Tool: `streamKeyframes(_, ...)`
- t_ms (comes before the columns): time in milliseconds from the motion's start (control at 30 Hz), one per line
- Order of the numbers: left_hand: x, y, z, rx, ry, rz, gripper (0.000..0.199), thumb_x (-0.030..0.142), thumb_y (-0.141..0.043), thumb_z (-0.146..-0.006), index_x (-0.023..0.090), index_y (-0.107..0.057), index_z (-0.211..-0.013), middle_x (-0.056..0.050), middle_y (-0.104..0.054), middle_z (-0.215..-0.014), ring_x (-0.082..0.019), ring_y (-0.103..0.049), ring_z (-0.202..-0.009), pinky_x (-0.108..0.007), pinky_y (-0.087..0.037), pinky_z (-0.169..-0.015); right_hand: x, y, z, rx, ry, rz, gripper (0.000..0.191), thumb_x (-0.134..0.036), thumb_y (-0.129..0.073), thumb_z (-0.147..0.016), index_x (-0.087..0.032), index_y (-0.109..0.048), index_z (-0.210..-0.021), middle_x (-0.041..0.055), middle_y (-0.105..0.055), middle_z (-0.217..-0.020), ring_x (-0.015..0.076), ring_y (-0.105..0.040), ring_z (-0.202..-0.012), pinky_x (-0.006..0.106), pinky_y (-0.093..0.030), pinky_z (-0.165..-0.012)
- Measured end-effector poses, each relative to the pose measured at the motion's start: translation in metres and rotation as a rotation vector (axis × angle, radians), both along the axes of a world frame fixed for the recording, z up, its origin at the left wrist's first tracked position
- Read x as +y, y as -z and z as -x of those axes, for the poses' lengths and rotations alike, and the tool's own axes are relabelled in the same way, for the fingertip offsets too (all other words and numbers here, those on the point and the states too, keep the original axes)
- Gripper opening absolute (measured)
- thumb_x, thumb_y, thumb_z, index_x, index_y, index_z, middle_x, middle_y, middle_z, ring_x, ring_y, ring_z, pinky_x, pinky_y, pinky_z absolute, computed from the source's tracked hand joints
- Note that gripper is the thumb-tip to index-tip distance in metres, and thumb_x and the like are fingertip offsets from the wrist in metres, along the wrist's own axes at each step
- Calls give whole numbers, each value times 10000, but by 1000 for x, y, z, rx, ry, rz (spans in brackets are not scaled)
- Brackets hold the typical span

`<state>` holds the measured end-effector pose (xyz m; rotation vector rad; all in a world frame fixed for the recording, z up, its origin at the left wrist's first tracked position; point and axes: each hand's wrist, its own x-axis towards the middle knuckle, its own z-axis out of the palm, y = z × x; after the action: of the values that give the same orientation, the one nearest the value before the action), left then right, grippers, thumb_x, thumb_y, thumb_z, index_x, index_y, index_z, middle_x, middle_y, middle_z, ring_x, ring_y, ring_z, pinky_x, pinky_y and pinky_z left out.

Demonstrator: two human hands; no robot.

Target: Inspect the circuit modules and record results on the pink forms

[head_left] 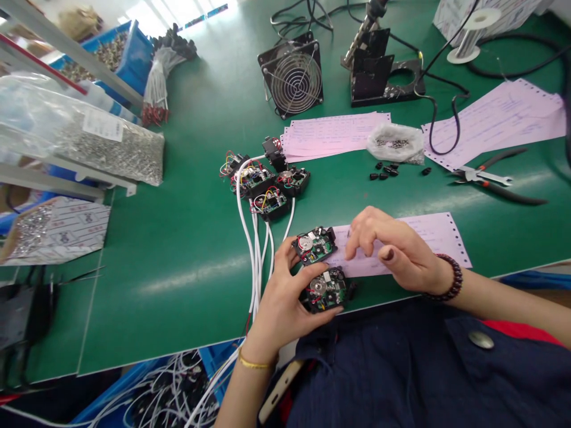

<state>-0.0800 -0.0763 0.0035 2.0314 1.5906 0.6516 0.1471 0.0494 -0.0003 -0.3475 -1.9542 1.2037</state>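
Observation:
Near the table's front edge, my left hand grips two black housings with green circuit boards, one above the other. The upper circuit board housing lies between its fingers, and the lower circuit board housing sits between finger and thumb. Each shows a round silvery part and red wires. My right hand hovers over a pink printed sheet, fingers loosely bent and apart, with nothing seen in them. Beyond the left hand, several similar housings with coloured wires and white cables lie in a cluster.
A fan and a soldering iron stand are at the back. Pliers, black caps and a bag of small metal parts lie right. Bagged parts sit on the left rack; below is a blue bin of cables.

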Motion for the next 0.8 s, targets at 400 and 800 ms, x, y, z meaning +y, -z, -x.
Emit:
streamKeyframes(400, 0, 1, 1, 1, -1, -8, 610, 334, -870, -764, 285, -598, -1308, -122, -131, -1638, -410, -393, -1479, -616, -382, -1215, -1, 4, -1, -70, -122, 3, 506, -600, -326, -1075, -223, -559, -831, 70, -722, -901, 218, -567, -894, 398, -423, -843)
streamKeyframes(800, 0, 2, 2, 24, -3, -38, 534, 311, -852, -781, 262, -624, -1261, -110, -185, -1617, -390, -374, -1491, -601, -396, -1214, 2, 0, -11, 135, 204, 157, 471, -511, -309, -1101, -225, -561, -824, 76, -722, -859, 218, -614, -849, 414, -463, -825)
